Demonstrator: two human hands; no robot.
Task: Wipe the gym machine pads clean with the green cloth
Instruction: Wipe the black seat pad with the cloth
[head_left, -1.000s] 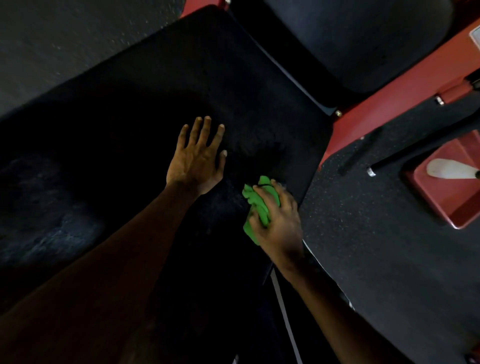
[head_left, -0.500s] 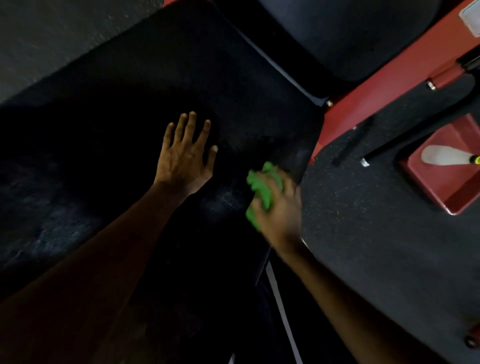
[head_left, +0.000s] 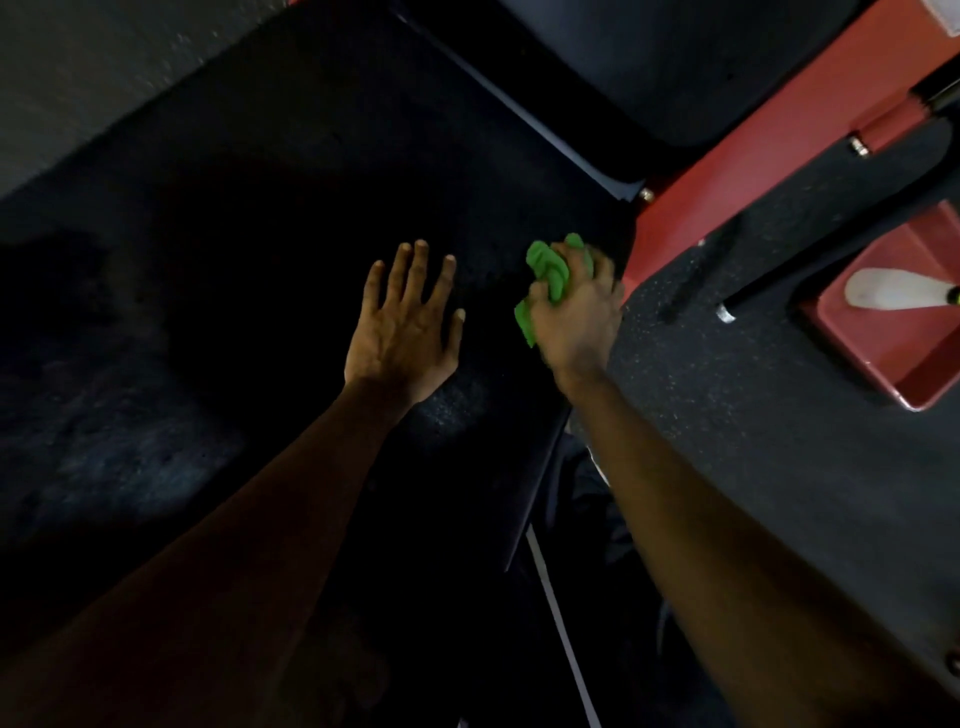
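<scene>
The right hand (head_left: 576, 317) is curled tight round the bunched green cloth (head_left: 546, 273). The fingers wrap over the wad, so only a few folds show at the top and left of the fist. Fist and cloth press on the large black pad (head_left: 270, 197), close to its right edge and just beside the red frame (head_left: 727, 171). The left hand (head_left: 402, 332) lies flat on the pad near them, fingers straight and spread, holding nothing; it looks like a brace.

The step in hand seems to be scrubbing this edge strip. It would go better with the cloth flattened a little for more contact, and with firm, overlapping strokes carried right into the corner by the frame. Pale smears (head_left: 114, 457) on the pad's left part probably need a pass too, and a second dark pad (head_left: 675, 62) lies beyond.
</scene>
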